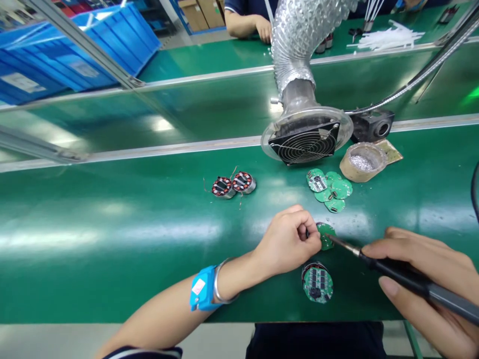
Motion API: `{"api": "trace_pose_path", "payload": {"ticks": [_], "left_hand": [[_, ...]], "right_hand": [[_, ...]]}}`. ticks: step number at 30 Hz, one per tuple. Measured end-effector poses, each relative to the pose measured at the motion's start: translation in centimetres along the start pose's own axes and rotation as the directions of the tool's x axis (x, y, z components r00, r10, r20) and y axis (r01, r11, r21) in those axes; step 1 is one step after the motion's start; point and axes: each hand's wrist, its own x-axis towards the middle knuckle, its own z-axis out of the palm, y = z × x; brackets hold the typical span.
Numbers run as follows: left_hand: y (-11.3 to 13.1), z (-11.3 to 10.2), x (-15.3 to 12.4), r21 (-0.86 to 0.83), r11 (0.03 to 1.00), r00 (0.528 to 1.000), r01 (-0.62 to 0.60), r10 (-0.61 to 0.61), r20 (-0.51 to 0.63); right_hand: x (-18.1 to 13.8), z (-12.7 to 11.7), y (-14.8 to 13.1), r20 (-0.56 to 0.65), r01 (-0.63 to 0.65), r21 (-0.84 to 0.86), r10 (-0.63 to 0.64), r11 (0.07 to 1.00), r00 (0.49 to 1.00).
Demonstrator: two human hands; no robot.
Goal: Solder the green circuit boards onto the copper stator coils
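Nearest, the right hand [430, 255] grasps a soldering iron [397, 272], its tip at a green circuit board [325, 243] beside the left hand [288, 239], whose fingers are curled; whether they pinch anything I cannot tell. Beyond are loose boards [340, 189], then a fan [307, 144].

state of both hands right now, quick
Left hand: curled closed at the green circuit board; whether it holds anything can't be told.
Right hand: closed, holding the soldering iron.
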Motion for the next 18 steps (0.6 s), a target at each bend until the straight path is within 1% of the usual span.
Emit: {"api": "trace_pose_path", "payload": {"ticks": [6,13,18], "left_hand": [[0.21,0.11,0.04,0.028,0.999,1.0,-0.023,0.024,-0.016],[0.52,0.15,-0.12,0.081,0.995,0.998,-0.055,0.058,-0.029],[0.61,0.12,-0.14,0.108,0.993,0.998,-0.052,0.055,-0.022]], "right_hand": [[0.57,0.25,-0.28,0.053,0.033,-0.008,-0.032,0.999,0.998],[0.75,0.36,-0.54,0.06,0.051,0.005,-0.052,0.999,0.997],[0.86,0.49,-0.55,0.047,0.064,0.033,-0.065,0.997,0.997]]}}
